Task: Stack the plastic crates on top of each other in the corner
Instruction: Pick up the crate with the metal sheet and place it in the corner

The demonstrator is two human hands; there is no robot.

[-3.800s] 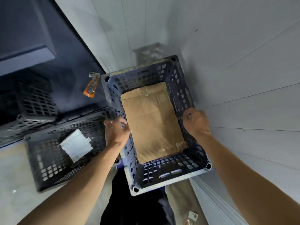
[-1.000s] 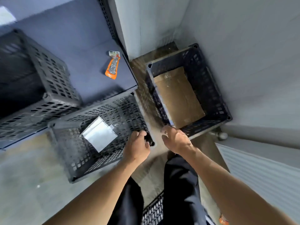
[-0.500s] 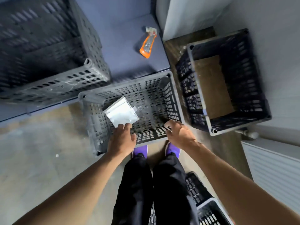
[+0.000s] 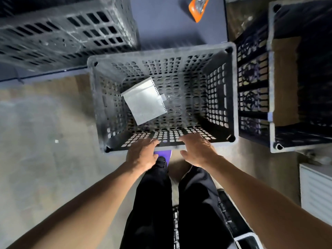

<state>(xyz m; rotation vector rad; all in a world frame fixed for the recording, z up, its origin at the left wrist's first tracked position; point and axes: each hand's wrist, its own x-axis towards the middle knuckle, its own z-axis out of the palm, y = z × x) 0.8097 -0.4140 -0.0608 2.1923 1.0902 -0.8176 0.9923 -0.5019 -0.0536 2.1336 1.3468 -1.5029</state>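
A grey perforated plastic crate [image 4: 161, 56] stands on the floor right in front of me, with a white paper pouch [image 4: 145, 103] lying inside. My left hand [image 4: 142, 155] and my right hand [image 4: 197, 151] sit side by side on its near rim, fingers hooked over the edge and thumbs outside. To the right, touching it, stands a darker crate [image 4: 271, 87] lined with brown cardboard [image 4: 285, 81], close to the wall corner. A larger grey crate [image 4: 62, 33] sits at the upper left on a dark platform.
An orange utility knife [image 4: 197, 9] lies on the dark platform [image 4: 170, 33] behind the grey crate. Another black crate [image 4: 233, 221] is on the floor behind my legs. A white radiator [image 4: 314, 191] lines the right wall. Concrete floor [image 4: 45, 141] spreads to the left.
I set the cardboard-lined crate down in the corner, then turned left to the grey crate. Both hands moved onto its near rim, and my view has come closer over it.
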